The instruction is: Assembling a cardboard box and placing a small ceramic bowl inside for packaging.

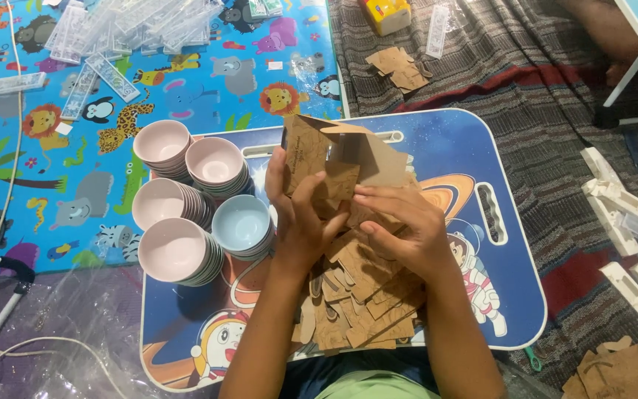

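Observation:
A brown cardboard box blank (337,151), partly folded up, stands over a small blue lap table (452,140) with cartoon space pictures. My left hand (298,214) grips its near left side, thumb across the front flap. My right hand (400,222) presses on its lower right part, fingers spread over the card. Beneath both hands lies a loose pile of flat brown cardboard cut-outs (359,307), reaching to the table's near edge.
Several stacks of small bowls, pink (162,142) and one pale blue (241,224), fill the table's left side. A colourful animal play mat (60,148) with clear plastic packs (119,29) lies at left. White plastic parts (629,214) and more cardboard (400,68) lie on a striped cloth at right.

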